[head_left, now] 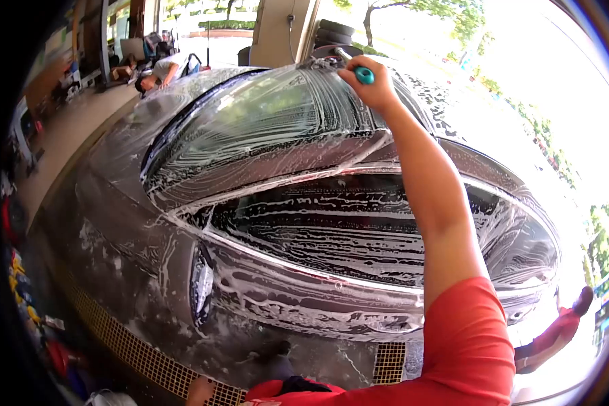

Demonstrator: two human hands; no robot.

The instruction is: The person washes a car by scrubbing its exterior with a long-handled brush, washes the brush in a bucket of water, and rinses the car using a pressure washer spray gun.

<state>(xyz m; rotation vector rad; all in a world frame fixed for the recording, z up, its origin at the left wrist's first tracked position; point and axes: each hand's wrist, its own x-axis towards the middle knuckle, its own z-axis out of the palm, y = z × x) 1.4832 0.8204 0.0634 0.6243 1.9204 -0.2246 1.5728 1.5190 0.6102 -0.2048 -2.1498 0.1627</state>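
Note:
Stretched far out over the soapy car, my right hand is closed around a car-wash brush with a teal handle end and a silvery shaft. Its head, partly hidden, is at the top of the windshield, by the roof edge. Curved foam streaks cover the windshield. More foam runs in lines across the dark side window below my arm. At the bottom edge a small patch of skin may be part of my left hand; its fingers cannot be made out.
Another person bends by the far front of the car. Someone in red is at the right edge. A yellow floor grating runs alongside the car. Stacked tires stand behind it, near a pillar.

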